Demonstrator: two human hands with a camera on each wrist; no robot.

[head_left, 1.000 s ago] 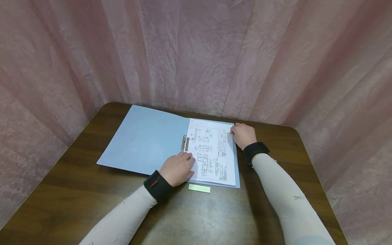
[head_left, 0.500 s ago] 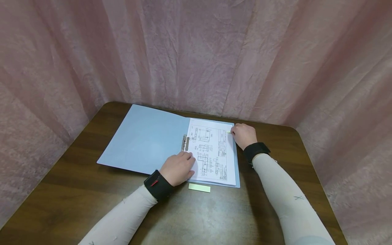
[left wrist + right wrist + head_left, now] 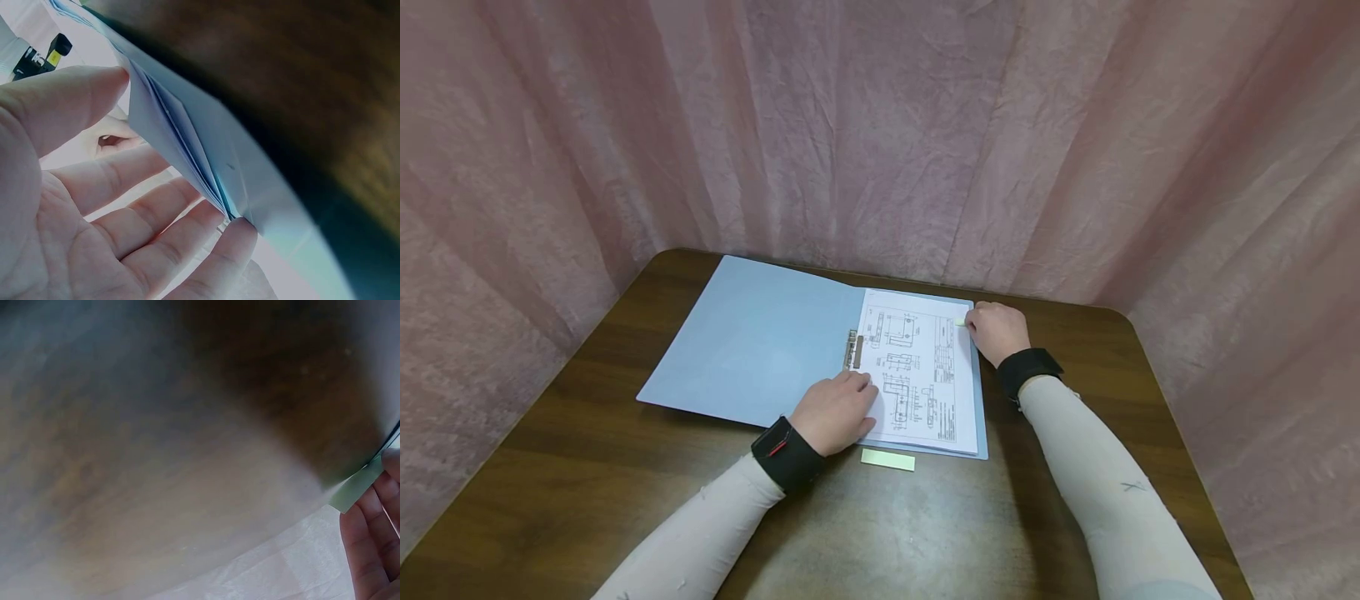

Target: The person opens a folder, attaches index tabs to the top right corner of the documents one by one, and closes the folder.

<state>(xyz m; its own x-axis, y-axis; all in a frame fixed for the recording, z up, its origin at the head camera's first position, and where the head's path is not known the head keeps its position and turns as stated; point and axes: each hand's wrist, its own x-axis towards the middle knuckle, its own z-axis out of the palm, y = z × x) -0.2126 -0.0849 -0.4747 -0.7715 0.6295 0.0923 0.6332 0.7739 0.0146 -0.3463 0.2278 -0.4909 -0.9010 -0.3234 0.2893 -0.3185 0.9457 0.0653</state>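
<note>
A light blue folder point(image 3: 760, 342) lies spread on the table, its right side bearing a stack of white sheets point(image 3: 917, 350) printed with technical drawings. My left hand point(image 3: 837, 410) rests on the lower left of the top sheet, near the metal clip point(image 3: 853, 350) at the spine; its fingers are relaxed in the left wrist view. At the far right edge of the sheets, my right hand point(image 3: 997, 332) pinches a pale green sticky note point(image 3: 356, 490) between thumb and fingers. A small end of that note shows on the page in the head view; the hand hides the rest.
Another pale green sticky note strip point(image 3: 887, 460) lies on the brown wooden table point(image 3: 925, 533), just in front of the folder's near edge. A pink curtain point(image 3: 887, 142) hangs close behind the table and along its sides.
Slightly more of the pinched sticky note now shows flat on the page beside the right fingertips. Both hands, the folder and the sheets keep their places.
</note>
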